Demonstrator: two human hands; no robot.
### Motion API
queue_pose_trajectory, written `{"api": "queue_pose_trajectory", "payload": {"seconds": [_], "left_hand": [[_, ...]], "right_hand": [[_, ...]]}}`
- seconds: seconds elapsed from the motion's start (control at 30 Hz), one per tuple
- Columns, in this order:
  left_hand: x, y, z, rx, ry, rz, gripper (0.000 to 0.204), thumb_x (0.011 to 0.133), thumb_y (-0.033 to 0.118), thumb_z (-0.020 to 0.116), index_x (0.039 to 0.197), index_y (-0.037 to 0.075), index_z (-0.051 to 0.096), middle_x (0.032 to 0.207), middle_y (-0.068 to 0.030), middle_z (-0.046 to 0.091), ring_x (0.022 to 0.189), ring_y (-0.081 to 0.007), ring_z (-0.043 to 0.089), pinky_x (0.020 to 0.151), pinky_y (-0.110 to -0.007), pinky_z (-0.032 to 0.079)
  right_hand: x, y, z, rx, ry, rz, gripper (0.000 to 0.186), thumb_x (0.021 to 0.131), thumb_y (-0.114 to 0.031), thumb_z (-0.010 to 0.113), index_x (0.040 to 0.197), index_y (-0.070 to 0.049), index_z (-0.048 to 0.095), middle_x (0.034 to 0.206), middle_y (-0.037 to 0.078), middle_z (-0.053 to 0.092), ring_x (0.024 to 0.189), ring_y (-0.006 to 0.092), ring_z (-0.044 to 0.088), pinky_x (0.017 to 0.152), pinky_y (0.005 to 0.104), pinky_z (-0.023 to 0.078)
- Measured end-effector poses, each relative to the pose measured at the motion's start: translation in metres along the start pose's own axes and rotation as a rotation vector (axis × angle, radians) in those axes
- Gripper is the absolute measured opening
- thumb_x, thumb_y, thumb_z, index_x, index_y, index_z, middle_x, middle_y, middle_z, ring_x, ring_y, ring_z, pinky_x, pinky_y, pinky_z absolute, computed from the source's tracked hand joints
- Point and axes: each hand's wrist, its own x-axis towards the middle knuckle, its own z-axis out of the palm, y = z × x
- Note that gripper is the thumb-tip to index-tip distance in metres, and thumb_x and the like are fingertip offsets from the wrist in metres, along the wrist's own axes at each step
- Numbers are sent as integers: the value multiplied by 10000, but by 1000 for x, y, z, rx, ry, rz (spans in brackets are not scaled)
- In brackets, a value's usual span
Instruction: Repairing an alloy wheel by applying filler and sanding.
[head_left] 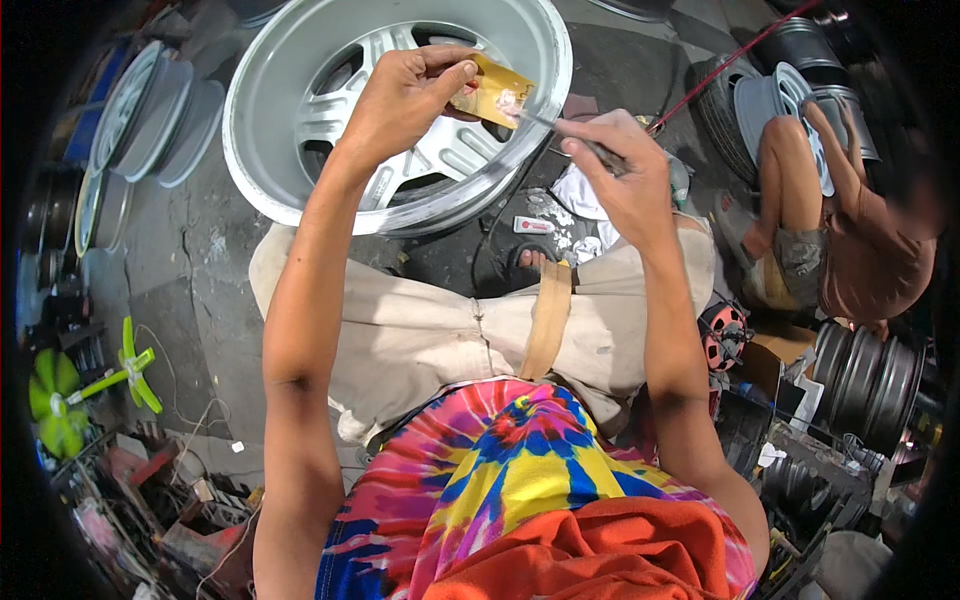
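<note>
Over the large silver wheel rim (pixel 252 150), my left hand (pixel 410 95) pinches a yellow-brown card (pixel 488 85) between thumb and fingers. A dab of pinkish-white paste (pixel 508 103) lies on the card near its right edge. My right hand (pixel 625 170) is closed around a slim grey spatula (pixel 538 119), whose tip reaches to the card beside the paste. Whether the tip touches the paste is too small to tell. The rim lies face up in front of my knees, its spokes partly hidden by my left hand and the card.
A small white-and-red tube (pixel 533 226) and white scraps lie on the floor by my foot. More wheels (pixel 145 110) stand at the left, above a green fan (pixel 62 402). At the right another person (pixel 870 250) sits holding a wheel (pixel 770 110), near stacked dark rims (pixel 868 375).
</note>
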Motion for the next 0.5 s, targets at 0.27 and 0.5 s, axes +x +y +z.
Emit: {"api": "queue_pose_trajectory", "payload": {"seconds": [0.27, 0.5], "left_hand": [[-1, -4, 2, 36, 19, 16, 299, 978, 145, 592, 1187, -60, 650, 967, -115, 704, 846, -136, 682, 734, -275, 599], [-1, -2, 2, 29, -20, -5, 297, 977, 148, 602, 1180, -63, 652, 964, -103, 702, 830, -103, 661, 734, -251, 582]], "right_hand": [[4, 0, -2, -73, -13, -73, 166, 822, -54, 720, 985, -49, 755, 814, 95, 654, 781, 208, 635, 729, 299, 484], [3, 4, -1, -12, -8, -26, 154, 845, -63, 712, 992, -42, 754, 784, 64, 637, 714, 137, 576, 640, 269, 453]]}}
